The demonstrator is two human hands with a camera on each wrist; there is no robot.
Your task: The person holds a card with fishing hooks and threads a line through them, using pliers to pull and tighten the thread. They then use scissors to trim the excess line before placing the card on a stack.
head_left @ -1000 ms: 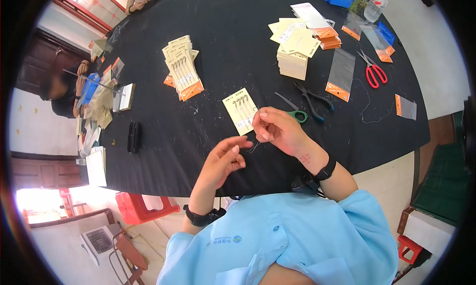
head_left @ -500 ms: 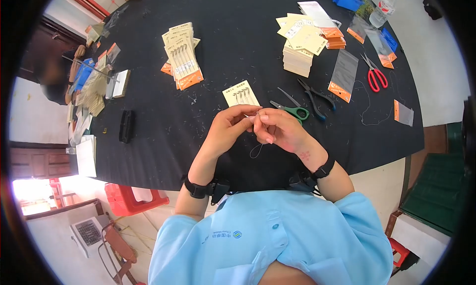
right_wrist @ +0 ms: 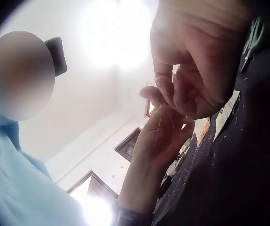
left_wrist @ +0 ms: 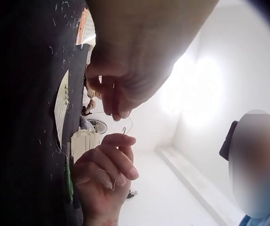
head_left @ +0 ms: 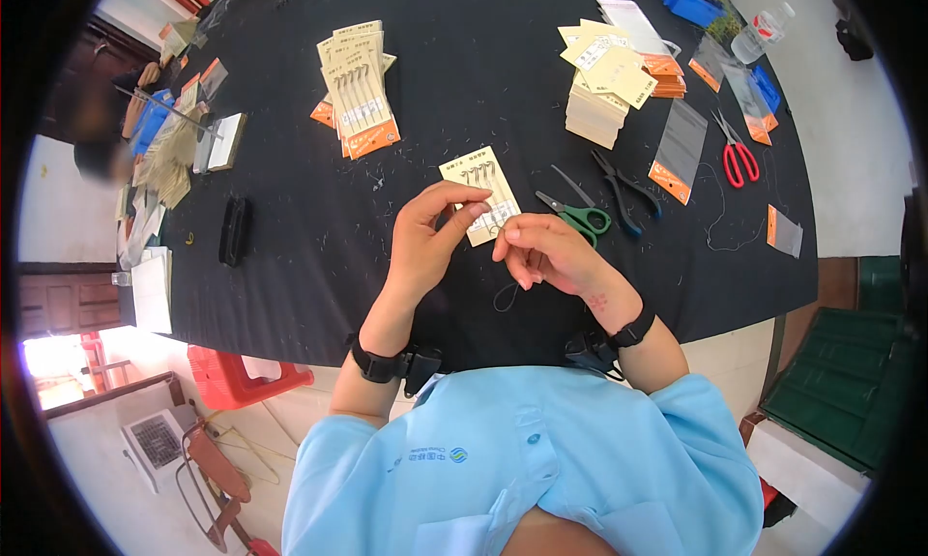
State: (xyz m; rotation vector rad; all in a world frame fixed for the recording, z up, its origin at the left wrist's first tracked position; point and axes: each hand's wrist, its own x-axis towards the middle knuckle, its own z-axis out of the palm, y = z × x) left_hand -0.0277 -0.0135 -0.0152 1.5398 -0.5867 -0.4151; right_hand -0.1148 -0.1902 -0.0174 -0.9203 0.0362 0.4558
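In the head view my right hand (head_left: 551, 251) pinches a small fish hook (left_wrist: 124, 130) between thumb and forefinger, and thin fishing line (head_left: 505, 298) hangs in a loop below it. Close beside it, my left hand (head_left: 425, 232) has thumb and forefinger together. A strand of the line curves from the hook up to those fingertips in the left wrist view. Behind both hands a cream card (head_left: 503, 229) with several snelled hooks (head_left: 480, 175) lies on the black cloth, partly covered by my fingers.
Green-handled scissors (head_left: 585, 219) and pliers (head_left: 619, 193) lie right of the card. Farther right are a clear packet (head_left: 681, 140) and red-handled scissors (head_left: 739, 161). Stacked cards (head_left: 594, 113) stand at the back right, packed hook cards (head_left: 360, 97) at the back left. A black case (head_left: 233, 232) lies left.
My left hand first came over to the right fingertips, then drew back a little to the left, now with line at its fingertips. The right hand kept its pinch; the head view shifted slightly.
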